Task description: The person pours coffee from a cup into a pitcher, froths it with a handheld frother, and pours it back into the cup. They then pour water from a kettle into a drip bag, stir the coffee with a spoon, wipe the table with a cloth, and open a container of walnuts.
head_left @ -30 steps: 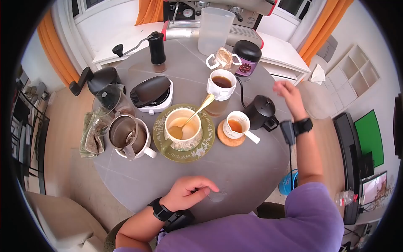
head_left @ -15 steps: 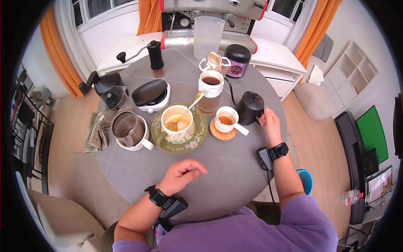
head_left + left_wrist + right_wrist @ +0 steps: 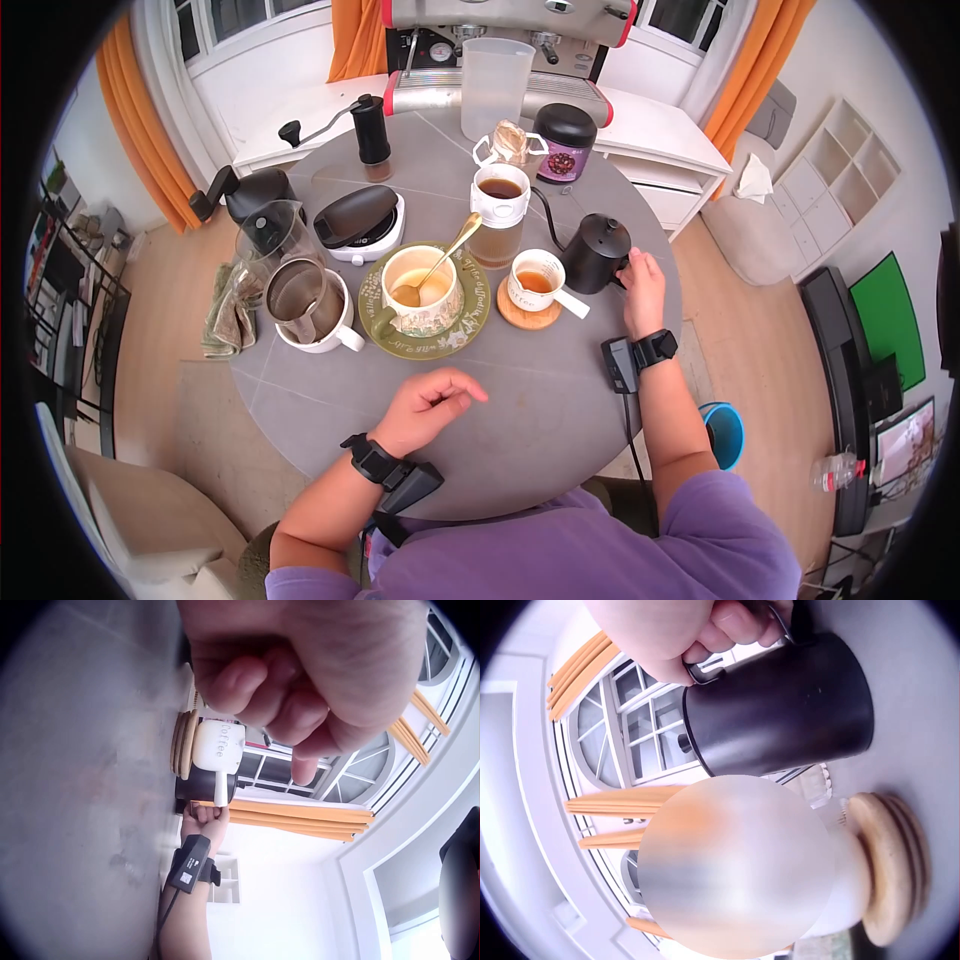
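Note:
The right hand (image 3: 643,292) grips the handle of a black gooseneck kettle (image 3: 596,254); in the right wrist view its fingers (image 3: 735,622) curl round that handle beside the kettle's dark body (image 3: 780,709). Left of the kettle, a white handled cup (image 3: 536,283) of amber liquid stands on a round wooden coaster (image 3: 528,318). The left hand (image 3: 425,408) hovers near the table's front with loosely curled fingers and holds nothing. Ahead of it, a patterned cup (image 3: 428,317) with a gold spoon (image 3: 450,248) inside stands on a green plate (image 3: 410,346).
A white mug (image 3: 345,325) with a metal filter, a glass carafe (image 3: 275,235), a scale (image 3: 375,245) and a cloth (image 3: 230,320) stand or lie at left. Farther back are a hand grinder (image 3: 371,130), a ribbed glass (image 3: 497,243) with dark liquid, a jar (image 3: 566,145) and a tall pitcher (image 3: 495,90).
The right hand has come down from the raised position at the table's right side and taken hold of the kettle's handle. The left hand has shifted slightly, still holding nothing.

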Tool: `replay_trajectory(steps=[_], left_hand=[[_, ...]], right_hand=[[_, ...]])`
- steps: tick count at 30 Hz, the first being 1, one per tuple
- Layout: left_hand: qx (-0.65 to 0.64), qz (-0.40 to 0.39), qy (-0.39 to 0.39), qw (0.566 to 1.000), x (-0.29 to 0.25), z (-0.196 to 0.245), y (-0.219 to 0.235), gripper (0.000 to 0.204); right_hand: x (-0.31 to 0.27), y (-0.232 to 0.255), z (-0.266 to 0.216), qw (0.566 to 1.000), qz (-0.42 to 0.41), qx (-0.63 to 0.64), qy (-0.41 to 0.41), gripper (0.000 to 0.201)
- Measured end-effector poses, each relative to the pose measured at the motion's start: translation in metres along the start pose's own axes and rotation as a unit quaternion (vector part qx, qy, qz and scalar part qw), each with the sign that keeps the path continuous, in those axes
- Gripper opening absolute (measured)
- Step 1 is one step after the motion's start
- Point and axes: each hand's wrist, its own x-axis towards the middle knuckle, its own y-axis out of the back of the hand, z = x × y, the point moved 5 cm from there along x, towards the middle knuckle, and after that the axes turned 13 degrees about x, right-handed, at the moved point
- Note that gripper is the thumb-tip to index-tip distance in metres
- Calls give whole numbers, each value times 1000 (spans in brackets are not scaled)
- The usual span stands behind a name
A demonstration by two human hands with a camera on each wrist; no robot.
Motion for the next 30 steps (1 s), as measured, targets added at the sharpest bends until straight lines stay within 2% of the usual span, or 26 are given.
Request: replay_trajectory(steps=[3,5,8,11,23,30], left_hand=[[10,-3,8,1000,1,0,0,14],[9,3,6,1000,2,2,0,15],[3,5,9,1000,3,2,-2,15],[0,3,16,1000,3,-1,-2,15],[-28,-3,44,999,3,-7,-3,14],[-25,-5,54,998,2,-11,0,15]], right_hand=[[3,5,2,999,27,40,4,29],[5,9,3,993,47,111,0,30],[10,10,-2,994,23,101,42,30],[8,7,-3,998,25,47,38,31],[5,8,-12,995,42,46,72,31],[3,2,2,999,8,12,45,30]])
